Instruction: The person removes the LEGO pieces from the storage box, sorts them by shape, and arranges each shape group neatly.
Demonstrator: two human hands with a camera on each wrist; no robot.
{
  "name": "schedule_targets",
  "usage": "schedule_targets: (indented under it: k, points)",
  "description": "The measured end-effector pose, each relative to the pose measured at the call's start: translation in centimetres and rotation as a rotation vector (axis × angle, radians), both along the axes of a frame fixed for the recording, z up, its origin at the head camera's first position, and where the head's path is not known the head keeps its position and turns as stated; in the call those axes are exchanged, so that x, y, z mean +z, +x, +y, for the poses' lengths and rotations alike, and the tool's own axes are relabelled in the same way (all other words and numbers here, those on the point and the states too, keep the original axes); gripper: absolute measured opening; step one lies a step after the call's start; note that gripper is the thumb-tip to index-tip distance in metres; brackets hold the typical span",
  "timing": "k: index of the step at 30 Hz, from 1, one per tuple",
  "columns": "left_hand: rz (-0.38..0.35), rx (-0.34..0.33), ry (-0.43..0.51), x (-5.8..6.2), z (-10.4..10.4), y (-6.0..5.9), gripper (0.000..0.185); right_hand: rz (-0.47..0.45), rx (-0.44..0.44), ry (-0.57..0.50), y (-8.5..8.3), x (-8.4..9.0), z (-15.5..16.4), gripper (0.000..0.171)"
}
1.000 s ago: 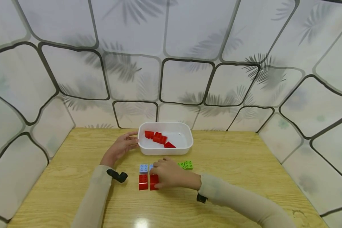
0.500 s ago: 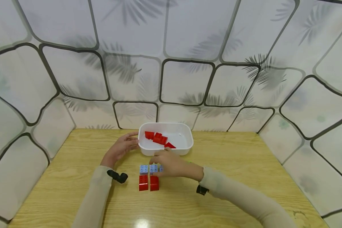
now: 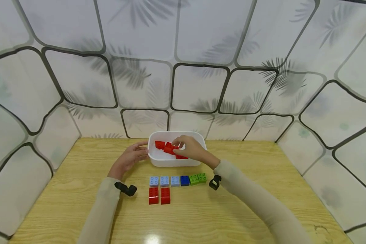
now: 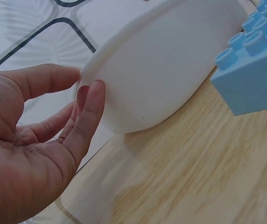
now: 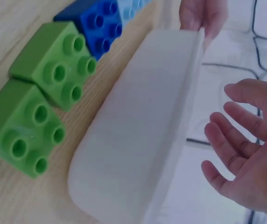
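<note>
**Hands at the white tub**

My left hand (image 3: pixel 128 159) rests with relaxed, straight fingers against the end of the white tub (image 3: pixel 198 159). My right hand (image 3: pixel 190 148) hovers over the red bricks (image 3: pixel 169 148) inside it, fingers spread and apparently grasping nothing. A row of bricks (image 3: pixel 177 180) lies on the table (image 3: pixel 262 176) just before the tub.

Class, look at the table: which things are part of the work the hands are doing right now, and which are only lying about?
In the work:
white tub, steadied by the left hand
red bricks in the tub, under the right hand

Lying about:
row of light blue, dark blue and green bricks
two red bricks on the table
</note>
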State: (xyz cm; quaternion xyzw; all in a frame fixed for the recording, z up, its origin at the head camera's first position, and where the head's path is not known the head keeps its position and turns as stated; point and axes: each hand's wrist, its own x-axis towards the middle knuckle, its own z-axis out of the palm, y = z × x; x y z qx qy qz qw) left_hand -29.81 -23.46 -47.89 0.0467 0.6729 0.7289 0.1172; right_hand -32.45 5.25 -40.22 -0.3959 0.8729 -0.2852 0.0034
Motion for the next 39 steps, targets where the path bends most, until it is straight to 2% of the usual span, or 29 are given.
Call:
schedule_targets:
  k: [3, 8, 19, 25, 33, 39]
  points:
    - [0.000, -0.001, -0.007, -0.1, 0.0, -0.1, 0.059, -0.042, -0.046, -0.034, -1.3, -0.9, 0.1, 0.025]
    - [-0.004, 0.007, -0.008, -0.1, 0.1, -0.2, 0.058, -0.085, -0.107, -0.048, -2.6, -1.9, -0.1, 0.025]
    - [0.000, 0.003, -0.010, 0.0, 0.3, 0.0, 0.059, -0.183, -0.193, 0.063, -4.3, -2.8, -1.0, 0.031]
    - [-0.014, 0.007, 0.001, -0.1, 0.2, -0.1, 0.060, -0.222, -0.198, 0.132, -4.9, -2.9, -1.2, 0.036]
    - [-0.007, 0.005, 0.006, -0.2, 0.0, 0.0, 0.060, -0.229, -0.188, 0.217, -5.4, -3.2, -1.6, 0.038]
    - [-0.005, 0.007, 0.004, -0.2, 0.1, -0.1, 0.060, -0.231, -0.217, 0.231, -5.7, -3.4, -1.7, 0.039]
